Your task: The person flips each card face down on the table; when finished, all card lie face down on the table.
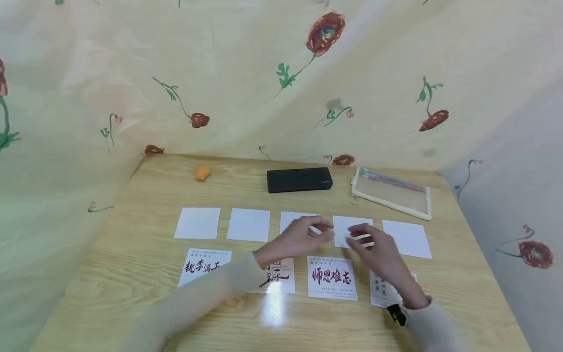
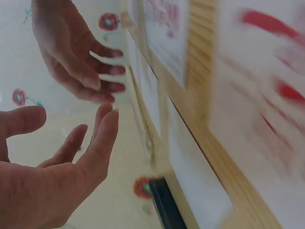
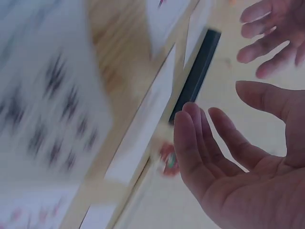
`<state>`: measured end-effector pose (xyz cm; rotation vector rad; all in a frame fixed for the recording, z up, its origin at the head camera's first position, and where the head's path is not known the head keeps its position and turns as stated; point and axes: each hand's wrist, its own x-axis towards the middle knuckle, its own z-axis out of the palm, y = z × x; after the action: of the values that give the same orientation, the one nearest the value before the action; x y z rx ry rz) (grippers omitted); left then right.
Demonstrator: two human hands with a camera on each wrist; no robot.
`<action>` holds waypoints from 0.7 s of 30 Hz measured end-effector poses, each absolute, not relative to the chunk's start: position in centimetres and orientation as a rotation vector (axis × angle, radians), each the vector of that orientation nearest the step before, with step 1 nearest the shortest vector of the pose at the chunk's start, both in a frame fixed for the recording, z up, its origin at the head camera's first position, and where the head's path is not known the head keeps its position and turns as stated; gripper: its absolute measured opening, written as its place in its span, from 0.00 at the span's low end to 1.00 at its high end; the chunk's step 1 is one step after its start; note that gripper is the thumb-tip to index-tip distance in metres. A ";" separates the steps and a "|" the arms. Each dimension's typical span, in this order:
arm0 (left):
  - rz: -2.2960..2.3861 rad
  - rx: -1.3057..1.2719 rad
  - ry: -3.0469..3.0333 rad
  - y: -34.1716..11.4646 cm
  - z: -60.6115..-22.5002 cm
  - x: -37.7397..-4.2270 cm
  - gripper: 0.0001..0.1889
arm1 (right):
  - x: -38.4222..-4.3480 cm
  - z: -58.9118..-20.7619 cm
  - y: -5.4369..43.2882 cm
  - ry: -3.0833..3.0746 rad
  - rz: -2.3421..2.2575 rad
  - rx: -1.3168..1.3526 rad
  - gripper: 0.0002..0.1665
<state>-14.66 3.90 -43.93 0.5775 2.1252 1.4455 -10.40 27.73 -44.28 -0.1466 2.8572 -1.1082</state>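
Observation:
My left hand (image 1: 301,236) and right hand (image 1: 377,248) hover over the cards with palms facing each other. Between them is a gap, and neither holds anything. Loosely bent fingers (image 2: 102,143) of the left hand show in the left wrist view; those of the right hand (image 3: 228,157) look alike in the right wrist view. Behind the hands runs a row of blank white cards, one (image 1: 353,230) showing between the hands. Nearer me lies a row of cards with red and black calligraphy, including one card (image 1: 332,277) between the forearms. The left forearm and right wrist partly cover others.
A black oblong case (image 1: 300,180) lies at the back middle of the wooden table (image 1: 110,274). To its right is a clear zip pouch (image 1: 391,193) with pens inside. A small orange object (image 1: 202,173) sits back left. Flowered cloth (image 1: 246,88) hangs behind the table.

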 end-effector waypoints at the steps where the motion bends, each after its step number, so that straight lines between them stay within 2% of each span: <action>1: 1.424 0.571 2.150 2.8 -43.9 -14.7 0.23 | -10.4 -44.5 26.9 2.823 -1.123 -0.182 0.19; 11: 1.328 0.517 2.384 -8.1 -43.7 -14.0 0.20 | -10.3 -45.2 20.2 2.361 -1.254 -0.491 0.18; 21: 1.119 0.313 2.690 -14.6 -43.1 -11.2 0.17 | -9.3 -45.6 14.2 2.124 -1.368 -0.548 0.21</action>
<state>-11.19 -14.59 -43.08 0.3127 2.6900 1.1192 -9.29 14.21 -45.64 -0.5477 2.1241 -1.3681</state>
